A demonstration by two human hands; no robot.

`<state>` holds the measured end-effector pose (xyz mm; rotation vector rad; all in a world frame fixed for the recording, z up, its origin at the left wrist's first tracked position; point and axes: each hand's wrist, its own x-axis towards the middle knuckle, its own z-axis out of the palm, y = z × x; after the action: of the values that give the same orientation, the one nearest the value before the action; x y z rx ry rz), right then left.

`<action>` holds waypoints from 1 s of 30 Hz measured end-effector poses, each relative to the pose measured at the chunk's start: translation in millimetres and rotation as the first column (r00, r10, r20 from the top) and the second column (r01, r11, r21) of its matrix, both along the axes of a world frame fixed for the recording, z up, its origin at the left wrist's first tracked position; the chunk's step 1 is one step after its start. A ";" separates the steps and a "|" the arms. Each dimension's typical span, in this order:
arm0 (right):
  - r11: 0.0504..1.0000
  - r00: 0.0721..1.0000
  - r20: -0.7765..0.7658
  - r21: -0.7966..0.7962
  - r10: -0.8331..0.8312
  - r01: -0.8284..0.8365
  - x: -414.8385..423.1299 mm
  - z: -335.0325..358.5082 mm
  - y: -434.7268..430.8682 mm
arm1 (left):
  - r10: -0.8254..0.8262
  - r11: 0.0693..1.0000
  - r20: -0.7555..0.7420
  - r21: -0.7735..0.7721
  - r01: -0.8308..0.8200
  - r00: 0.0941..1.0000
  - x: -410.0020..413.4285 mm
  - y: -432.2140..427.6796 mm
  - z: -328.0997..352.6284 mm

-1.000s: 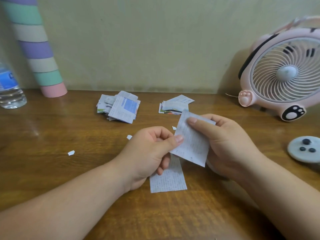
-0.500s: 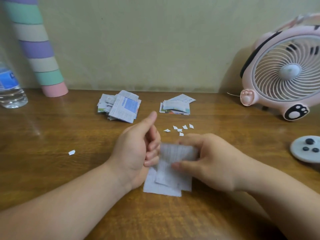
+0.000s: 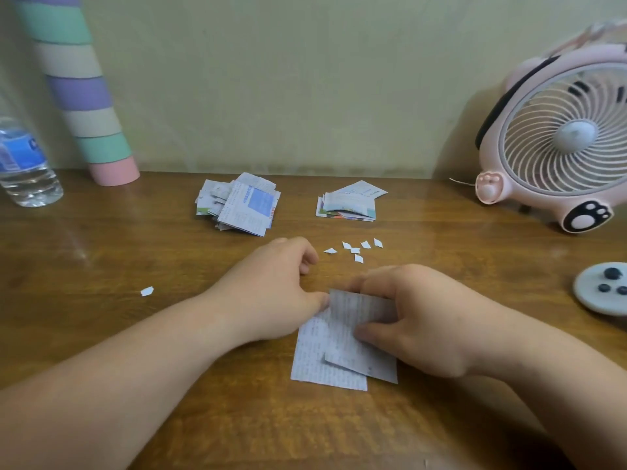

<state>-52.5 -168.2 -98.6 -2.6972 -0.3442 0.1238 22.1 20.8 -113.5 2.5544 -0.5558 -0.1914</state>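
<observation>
- Head view: two paper slips with small print were low in the middle of the frame, on the brown table (image 3: pixel 101 252).
- The bottom paper slip (image 3: pixel 312 362) lay flat on the wood.
- The top paper slip (image 3: pixel 344 320) lay across it, tilted a bit, with its lower right corner sticking out past the bottom one.
- The right hand (image 3: pixel 417 320) pinched the top paper slip, with the thumb on its face and the fingers curled over its far edge.
- The left hand (image 3: pixel 271 293) held nothing. Its fingers were loosely curled, and its thumb tip touched the left edge of the top paper slip.
- It looked like the step was putting one slip neatly on the other.
- The next move would likely need the right hand to turn the top slip straight until the edges matched, while the left thumb kept the bottom one from sliding.
- Tiny paper bits (image 3: pixel 355 250) lay just above the hands.
- Two paper piles (image 3: pixel 241 205) sat higher up, in the middle.
- A pink fan (image 3: pixel 559 137) stood at the upper right and a water bottle (image 3: pixel 23 164) at the left edge.
</observation>
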 end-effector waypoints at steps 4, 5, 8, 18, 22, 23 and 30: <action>0.998 0.999 -0.031 0.052 0.023 -0.022 0.2 0.3 -3.9 | -0.090 0.993 -0.111 0.061 0.097 0.990 -5.1 -0.7 11.8; 0.998 0.999 -0.031 0.059 0.035 -0.034 1.0 -0.9 -4.8 | -0.102 0.988 -0.115 0.104 0.114 0.988 -6.8 -1.3 13.8; 0.997 0.998 -0.014 0.051 0.065 -0.064 3.0 -4.0 -6.1 | -0.095 0.977 -0.129 0.178 0.117 0.987 -9.2 -3.2 16.7; 0.855 0.993 -0.098 0.506 -0.070 0.110 8.0 -9.4 -9.9 | -0.114 0.958 -0.149 -0.280 0.069 0.982 -2.5 -1.4 4.4; 0.738 0.974 -0.111 0.637 -0.199 0.224 9.0 -6.5 -11.4 | -0.162 0.751 -0.329 -0.653 -0.100 0.930 -2.1 -2.2 -1.3; 0.711 0.964 -0.129 0.653 -0.234 0.260 9.2 -6.2 -11.5 | -0.144 0.719 -0.336 -0.682 -0.135 0.931 -2.2 -3.3 -3.3; 0.738 0.918 0.126 0.640 -0.377 0.215 4.7 4.4 -12.5 | 0.003 0.614 -0.283 -0.757 -0.225 0.959 -6.0 -12.5 -13.3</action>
<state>-47.8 -180.7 -94.2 -2.0645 0.0014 -0.3705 16.1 8.3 -126.8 1.6449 -0.2700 -0.1745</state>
